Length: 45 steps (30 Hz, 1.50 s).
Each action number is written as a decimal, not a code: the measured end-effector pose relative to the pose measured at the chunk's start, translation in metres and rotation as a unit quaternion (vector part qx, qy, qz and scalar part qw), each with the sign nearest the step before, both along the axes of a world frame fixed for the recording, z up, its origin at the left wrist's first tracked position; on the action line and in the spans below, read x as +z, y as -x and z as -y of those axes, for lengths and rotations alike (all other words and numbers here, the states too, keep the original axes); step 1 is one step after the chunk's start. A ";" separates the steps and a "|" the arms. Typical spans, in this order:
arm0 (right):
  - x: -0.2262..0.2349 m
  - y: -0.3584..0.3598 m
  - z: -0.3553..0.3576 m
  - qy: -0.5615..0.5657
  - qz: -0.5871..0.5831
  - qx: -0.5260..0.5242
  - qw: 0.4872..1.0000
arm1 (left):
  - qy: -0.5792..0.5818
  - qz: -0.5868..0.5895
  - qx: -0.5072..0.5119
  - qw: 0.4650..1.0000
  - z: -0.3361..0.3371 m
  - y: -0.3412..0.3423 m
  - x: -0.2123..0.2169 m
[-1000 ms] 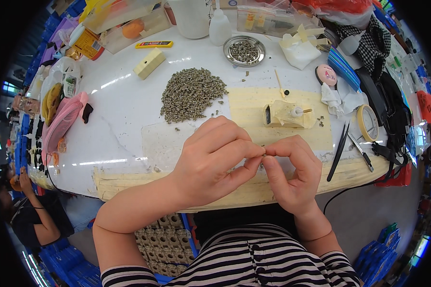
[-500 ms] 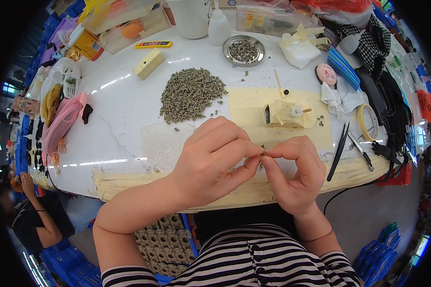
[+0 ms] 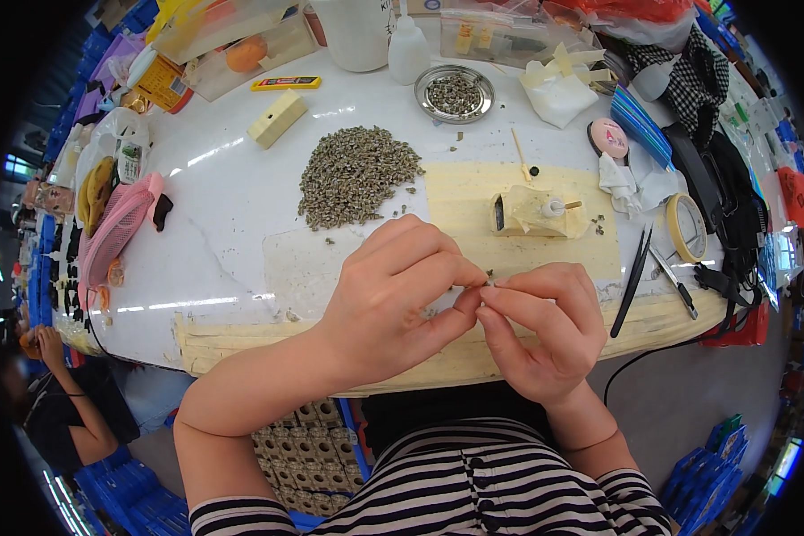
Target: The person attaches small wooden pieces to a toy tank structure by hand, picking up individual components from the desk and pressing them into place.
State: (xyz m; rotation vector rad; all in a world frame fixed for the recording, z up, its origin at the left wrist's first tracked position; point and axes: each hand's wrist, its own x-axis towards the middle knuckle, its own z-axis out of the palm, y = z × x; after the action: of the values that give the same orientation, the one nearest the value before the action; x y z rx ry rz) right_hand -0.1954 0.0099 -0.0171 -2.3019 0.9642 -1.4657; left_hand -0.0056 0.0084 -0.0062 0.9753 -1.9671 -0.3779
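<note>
My left hand point(image 3: 397, 290) and my right hand point(image 3: 549, 326) meet fingertip to fingertip above the front of the table. A tiny dark metal part point(image 3: 489, 274) shows at the tips of my left thumb and index finger, which pinch together. The right fingers are bent close against it, and what lies between them is mostly hidden. Beyond my left hand is a heap of small grey metal parts point(image 3: 357, 176). A round metal dish point(image 3: 488, 95) farther back holds more such pieces. Past my right hand stands a block wrapped in cream tape point(image 3: 531, 214), with a white nozzle on top.
Black tweezers point(image 3: 632, 284) and a craft knife point(image 3: 674, 281) lie to the right, near a tape roll point(image 3: 673, 228). A cream block point(image 3: 278, 119) and a yellow case point(image 3: 286, 84) sit at the back left. Another person's arm point(image 3: 80, 402) is at far left.
My right hand's fingers have shifted slightly, the thumb now lower and the fingers bent nearer the left fingertips. The left hand has moved very little.
</note>
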 end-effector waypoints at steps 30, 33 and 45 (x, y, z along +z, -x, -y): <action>-0.002 0.006 0.002 -0.228 0.090 0.058 0.968 | 0.024 -0.026 -0.020 0.999 0.002 -0.001 0.000; -0.002 0.008 0.002 -0.246 0.100 0.074 0.961 | 0.028 -0.022 -0.025 0.999 0.001 0.000 0.001; 0.001 0.003 0.000 -0.132 0.060 0.002 0.989 | 0.015 -0.017 -0.014 1.000 0.002 -0.001 0.001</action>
State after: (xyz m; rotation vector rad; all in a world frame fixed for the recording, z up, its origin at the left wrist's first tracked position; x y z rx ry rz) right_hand -0.1988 0.0104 -0.0161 -2.0054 1.0493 -1.3653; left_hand -0.0044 0.0069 -0.0056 0.9180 -1.9513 -0.3783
